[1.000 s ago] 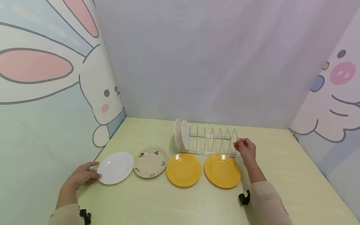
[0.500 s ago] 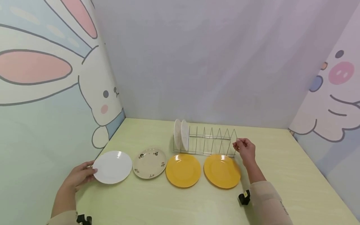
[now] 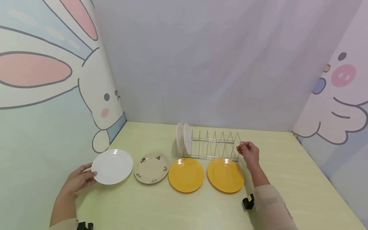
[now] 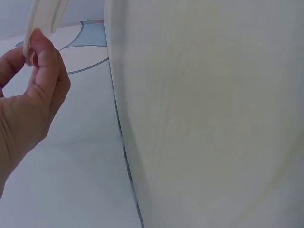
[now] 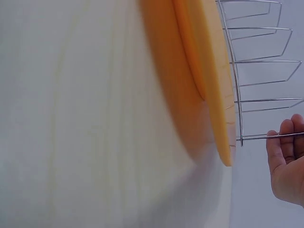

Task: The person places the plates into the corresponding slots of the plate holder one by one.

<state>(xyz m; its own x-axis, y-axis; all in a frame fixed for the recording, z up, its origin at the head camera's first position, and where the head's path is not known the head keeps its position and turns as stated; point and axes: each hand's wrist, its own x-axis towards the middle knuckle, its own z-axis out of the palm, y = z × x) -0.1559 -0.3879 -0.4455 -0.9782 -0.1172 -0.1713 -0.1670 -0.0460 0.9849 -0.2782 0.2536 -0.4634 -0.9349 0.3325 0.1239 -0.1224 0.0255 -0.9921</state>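
Observation:
My left hand (image 3: 79, 180) pinches the left rim of a plain white plate (image 3: 112, 166), thumb on top and fingers beneath. The left wrist view shows the plate's edge (image 4: 43, 19) between thumb and fingers, raised off the table. With thumb and fingertips my right hand (image 3: 249, 154) pinches the right end wire of a metal dish rack (image 3: 212, 157). In the right wrist view that wire (image 5: 259, 137) runs between the thumb and fingers (image 5: 286, 127). Two white plates (image 3: 187, 139) stand upright in the rack's leftmost slots.
A cream plate (image 3: 151, 168) with small dark motifs lies right of the white plate. Two yellow plates (image 3: 186, 175) lie in front of the rack. Walls with cartoon drawings (image 3: 95, 95) enclose the pale table (image 3: 161, 210) at left and right.
My left hand has lifted the white plate off the table, shifting it slightly left and then up. My right hand keeps its hold on the rack's end wire.

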